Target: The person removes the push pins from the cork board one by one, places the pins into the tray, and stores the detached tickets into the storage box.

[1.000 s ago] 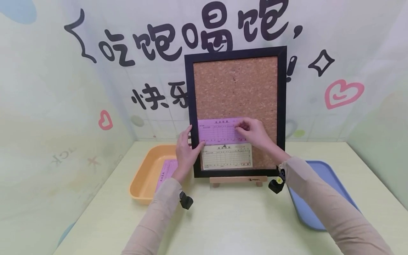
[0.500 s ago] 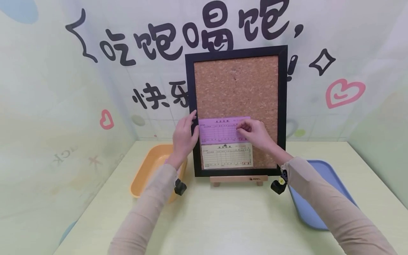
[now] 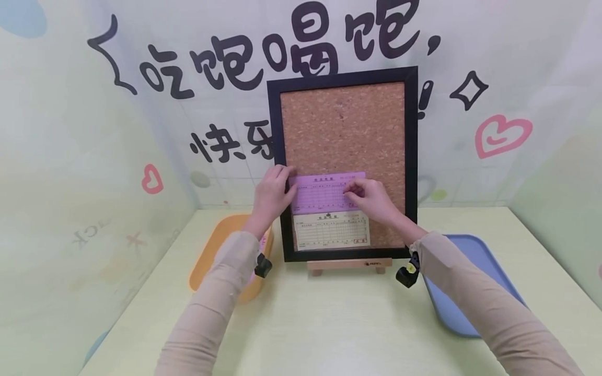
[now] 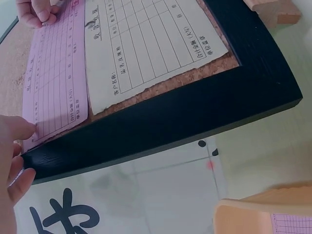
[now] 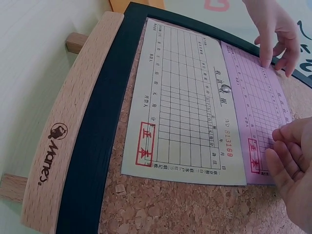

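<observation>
A black-framed corkboard (image 3: 345, 130) leans upright on a small wooden easel (image 3: 348, 265). Low on the cork, a pink receipt slip (image 3: 320, 194) lies just above a cream receipt slip (image 3: 331, 232), which has a silvery thumbtack (image 5: 225, 88) near its top edge. My left hand (image 3: 271, 194) grips the board's left frame edge, its thumb resting on the pink slip's left end. Over the right part of that slip, my right hand (image 3: 374, 201) pinches a small thumbtack-like thing between thumb and forefinger. The fingertips mostly hide it.
An orange tray (image 3: 199, 269) with another pink slip (image 4: 292, 224) stands left of the board, partly behind the left forearm. A blue tray (image 3: 447, 300) lies at right, partly under the right sleeve. A printed wall sheet (image 3: 226, 183) hangs close behind the board.
My left hand has moved from the pink slip's lower left corner up along the frame, its thumb now higher on the slip. The right hand keeps its pinch at nearly the same spot.
</observation>
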{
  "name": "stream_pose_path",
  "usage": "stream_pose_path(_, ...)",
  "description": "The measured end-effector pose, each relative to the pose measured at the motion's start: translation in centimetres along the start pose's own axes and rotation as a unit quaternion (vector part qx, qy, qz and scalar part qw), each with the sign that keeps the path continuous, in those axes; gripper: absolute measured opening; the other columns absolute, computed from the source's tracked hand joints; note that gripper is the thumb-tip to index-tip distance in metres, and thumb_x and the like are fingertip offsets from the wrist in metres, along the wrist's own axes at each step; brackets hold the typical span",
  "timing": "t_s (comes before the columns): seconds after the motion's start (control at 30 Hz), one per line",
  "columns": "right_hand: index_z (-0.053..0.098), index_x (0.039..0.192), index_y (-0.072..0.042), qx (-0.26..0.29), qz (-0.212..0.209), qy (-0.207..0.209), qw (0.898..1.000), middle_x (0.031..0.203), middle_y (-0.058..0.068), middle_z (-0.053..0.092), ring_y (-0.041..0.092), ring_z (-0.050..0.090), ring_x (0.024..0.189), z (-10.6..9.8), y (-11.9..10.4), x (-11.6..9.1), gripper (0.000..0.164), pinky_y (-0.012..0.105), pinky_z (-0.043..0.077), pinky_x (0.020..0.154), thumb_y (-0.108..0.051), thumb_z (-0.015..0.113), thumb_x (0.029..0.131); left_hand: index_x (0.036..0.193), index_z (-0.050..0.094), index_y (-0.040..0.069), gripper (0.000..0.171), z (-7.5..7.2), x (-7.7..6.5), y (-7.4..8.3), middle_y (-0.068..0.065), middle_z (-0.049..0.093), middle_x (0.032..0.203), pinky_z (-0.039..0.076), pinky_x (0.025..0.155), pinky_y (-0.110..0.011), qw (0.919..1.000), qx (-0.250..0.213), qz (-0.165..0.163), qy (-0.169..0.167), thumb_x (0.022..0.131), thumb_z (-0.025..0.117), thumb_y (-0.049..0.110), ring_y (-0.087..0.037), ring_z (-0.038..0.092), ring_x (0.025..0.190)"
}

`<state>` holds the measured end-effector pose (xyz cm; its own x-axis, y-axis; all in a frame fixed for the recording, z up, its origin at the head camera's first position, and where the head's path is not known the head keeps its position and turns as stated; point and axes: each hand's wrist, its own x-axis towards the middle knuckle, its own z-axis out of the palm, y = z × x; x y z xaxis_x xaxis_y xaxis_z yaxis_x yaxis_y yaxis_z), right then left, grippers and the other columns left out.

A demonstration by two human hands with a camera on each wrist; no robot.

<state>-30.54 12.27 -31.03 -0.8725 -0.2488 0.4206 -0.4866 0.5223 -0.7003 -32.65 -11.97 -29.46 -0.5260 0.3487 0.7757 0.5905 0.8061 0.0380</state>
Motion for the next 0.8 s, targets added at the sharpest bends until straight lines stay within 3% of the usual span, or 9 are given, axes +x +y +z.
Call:
stream_pose_path(0.4, 0.064, 0.094, -0.003, -0.007, 0.003, 0.0, 1.0, 0.088, 0.01, 0.063, 0.018, 0.055, 0.074, 0.04, -0.1, 0.04, 0.01, 0.027, 0.047, 0.064, -0.006, 0.058, 0.087, 0.097, 0.063, 0.003, 0.021, -0.36, 0.19, -0.11, -0.009, 0.058, 0.087, 0.047, 0.064, -0.033, 0.9993, 0.002, -0.001, -0.038, 0.077, 0.068, 0.011, -0.023, 0.053, 0.076)
stream_pose_path(0.8, 0.064, 0.094, -0.002, -0.007, 0.001, -0.004, 1.0, 0.089, 0.01, 0.063, 0.018, 0.055, 0.073, 0.11, 0.08, -0.01, 0.01, 0.028, 0.047, 0.064, -0.004, 0.057, 0.087, 0.092, 0.063, 0.003, 0.02, -0.7, 0.52, -0.61, -0.008, 0.055, 0.088, 0.046, 0.06, -0.033, 0.9967, 0.04, 0.055, -0.045, 0.076, 0.069, 0.013, -0.024, 0.049, 0.078)
